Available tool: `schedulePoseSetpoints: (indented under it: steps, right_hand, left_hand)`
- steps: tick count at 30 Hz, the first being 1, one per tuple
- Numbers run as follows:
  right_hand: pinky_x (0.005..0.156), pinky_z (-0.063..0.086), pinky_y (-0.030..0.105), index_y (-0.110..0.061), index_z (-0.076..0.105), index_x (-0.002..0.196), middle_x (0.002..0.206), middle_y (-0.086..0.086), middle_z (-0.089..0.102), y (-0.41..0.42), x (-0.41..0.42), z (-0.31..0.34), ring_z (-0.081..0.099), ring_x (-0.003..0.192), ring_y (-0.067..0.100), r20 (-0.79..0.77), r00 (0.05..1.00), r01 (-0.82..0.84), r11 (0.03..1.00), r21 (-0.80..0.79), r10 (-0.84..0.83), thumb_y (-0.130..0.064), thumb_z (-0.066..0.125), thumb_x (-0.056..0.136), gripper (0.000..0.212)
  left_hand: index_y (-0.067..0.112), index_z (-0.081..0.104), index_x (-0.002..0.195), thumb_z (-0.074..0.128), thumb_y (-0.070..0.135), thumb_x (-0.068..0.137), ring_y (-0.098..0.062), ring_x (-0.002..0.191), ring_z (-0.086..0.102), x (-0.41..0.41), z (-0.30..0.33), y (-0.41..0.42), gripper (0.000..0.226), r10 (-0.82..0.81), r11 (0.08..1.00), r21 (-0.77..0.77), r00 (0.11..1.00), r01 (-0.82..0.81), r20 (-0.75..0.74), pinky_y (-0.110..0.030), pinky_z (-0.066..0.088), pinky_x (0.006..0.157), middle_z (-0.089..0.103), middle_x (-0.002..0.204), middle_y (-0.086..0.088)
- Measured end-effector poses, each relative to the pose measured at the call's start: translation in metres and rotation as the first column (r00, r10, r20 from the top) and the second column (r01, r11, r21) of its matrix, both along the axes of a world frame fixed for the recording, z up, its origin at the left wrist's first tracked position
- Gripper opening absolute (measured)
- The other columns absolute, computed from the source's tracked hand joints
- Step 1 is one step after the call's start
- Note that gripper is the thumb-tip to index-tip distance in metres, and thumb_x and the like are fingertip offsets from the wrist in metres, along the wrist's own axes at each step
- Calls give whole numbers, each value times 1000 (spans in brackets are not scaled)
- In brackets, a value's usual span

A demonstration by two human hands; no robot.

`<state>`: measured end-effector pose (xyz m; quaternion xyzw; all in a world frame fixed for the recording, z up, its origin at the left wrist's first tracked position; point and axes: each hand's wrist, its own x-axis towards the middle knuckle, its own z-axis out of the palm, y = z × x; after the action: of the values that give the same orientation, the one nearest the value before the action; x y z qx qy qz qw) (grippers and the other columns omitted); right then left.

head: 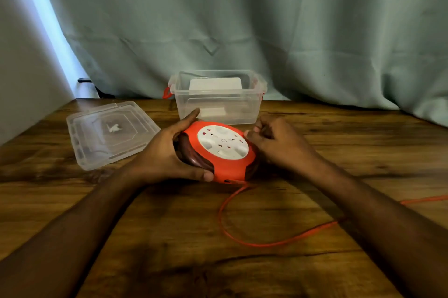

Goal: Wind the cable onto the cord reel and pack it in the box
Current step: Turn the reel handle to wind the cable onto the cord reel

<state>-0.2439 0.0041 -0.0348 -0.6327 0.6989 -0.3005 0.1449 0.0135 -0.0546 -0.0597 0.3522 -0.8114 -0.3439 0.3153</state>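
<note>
On the wooden surface [169, 225] before a pale green curtain [242, 19], your left hand [167, 154] gripped the cord reel [223, 150] by its rim while your right hand [274, 140] curled against its far edge, apparently cranking. A length of orange cable [242, 242] lay unwound nearby. The clear box [218, 96] stood open behind, its lid [109, 133] aside, so winding and packing remained.

Place: likely a home room — makeshift setup
Backdrop: pale green curtain [242, 19] hung behind — plain wall [19, 55] at left
Surface: wood-grain worktop [169, 237]
</note>
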Motion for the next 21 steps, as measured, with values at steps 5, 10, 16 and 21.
schedulePoseSetpoints:
  steps: [5, 10, 16, 21]
  right_hand:
    - [45, 45, 24, -15, 67, 106, 82, 11, 78, 3, 5, 5, 71, 60, 24, 575, 817, -184, 931, 314, -32, -48, 43, 109, 41]
    - [90, 60, 40, -6, 55, 138, 97, 21, 79, 8, -1, 9, 75, 105, 43, 857, 514, -587, 746, 315, 43, -51, 55, 97, 61]
    - [43, 37, 22, -5, 67, 116, 55, -6, 57, 8, -3, 12, 53, 43, 3, 549, 801, -390, 904, 175, 239, -46, 61, 100, 45]
    - [53, 30, 23, -31, 62, 78, 63, -9, 58, 13, -11, 28, 52, 59, 1, -492, 848, -262, 963, -68, 196, -53, 60, 100, 32]
  left_hand:
    - [33, 33, 158, 91, 75, 25, 1, 127, 55, 10, -1, -8, 151, 112, 994, 4, 990, -112, -83, -14, 48, 103, 54, 146, 13]
    - [30, 38, 156, 89, 77, 27, 4, 126, 55, 15, 0, -11, 146, 164, 986, 12, 978, -164, -131, -3, 47, 91, 53, 145, 15]
    - [35, 41, 153, 88, 79, 25, -8, 132, 52, 12, -2, -11, 142, 144, 989, 30, 988, -143, -56, -7, 48, 93, 50, 150, 13]
    - [37, 44, 150, 93, 72, 27, -5, 128, 57, 4, -3, -6, 137, 34, 998, 59, 999, -34, 6, -26, 53, 104, 56, 142, 16]
